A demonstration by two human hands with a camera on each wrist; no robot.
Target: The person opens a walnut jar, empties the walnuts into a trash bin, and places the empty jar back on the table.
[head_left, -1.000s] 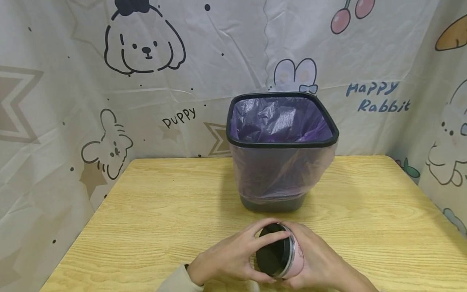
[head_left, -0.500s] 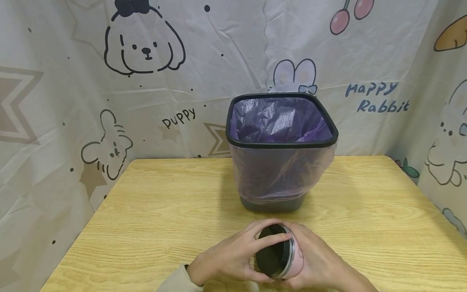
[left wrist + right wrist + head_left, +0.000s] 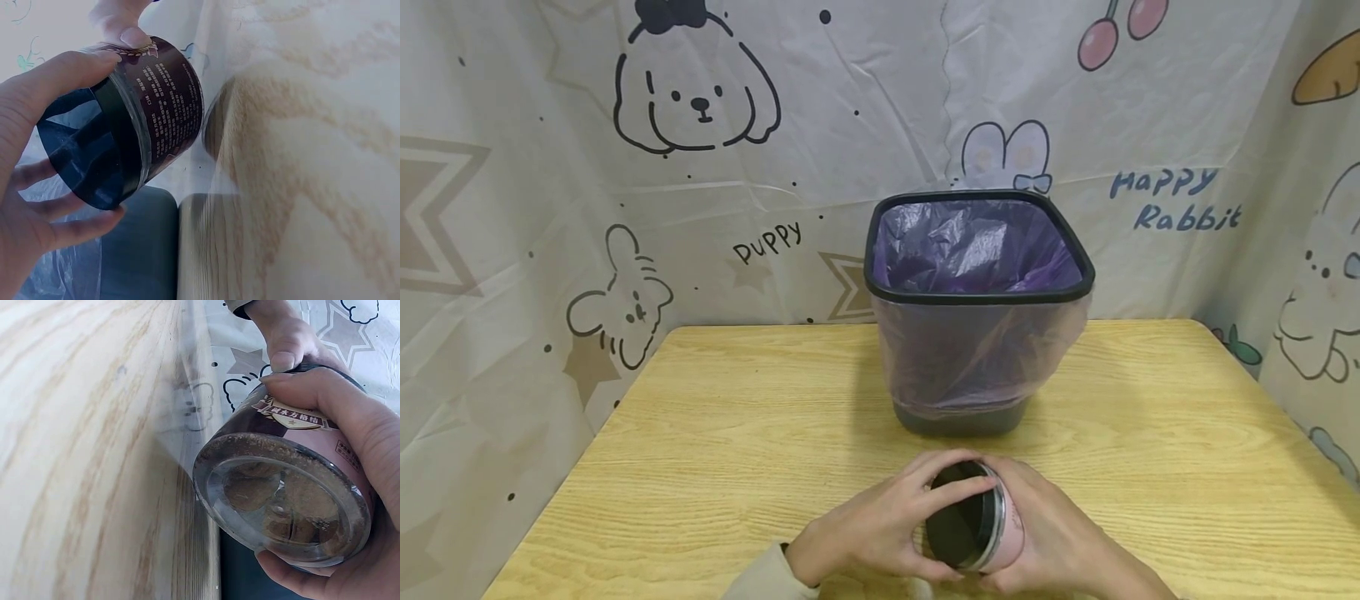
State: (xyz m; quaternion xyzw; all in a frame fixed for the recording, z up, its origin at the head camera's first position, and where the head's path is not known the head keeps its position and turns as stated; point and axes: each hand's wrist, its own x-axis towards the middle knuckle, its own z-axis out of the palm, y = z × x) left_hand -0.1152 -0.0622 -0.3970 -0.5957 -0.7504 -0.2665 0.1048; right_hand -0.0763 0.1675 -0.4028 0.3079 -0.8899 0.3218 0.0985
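Both hands hold a clear jar (image 3: 1012, 537) with a pink and dark brown label, tilted just above the table. My left hand (image 3: 880, 518) grips its black lid (image 3: 953, 533), thumb and fingers spread around the rim. On the other side, my right hand (image 3: 1060, 533) wraps round the jar's body. In the left wrist view, small print shows on the label (image 3: 172, 103), and the lid sits on the jar. Through the clear jar bottom (image 3: 284, 500), the right wrist view shows several brown pieces, perhaps biscuits.
A dark trash bin (image 3: 981, 297) lined with a purple plastic bag stands on the table just beyond the hands. The wooden table (image 3: 737, 400) stretches to both sides. A cartoon-printed cloth (image 3: 850, 150) hangs behind and along the sides.
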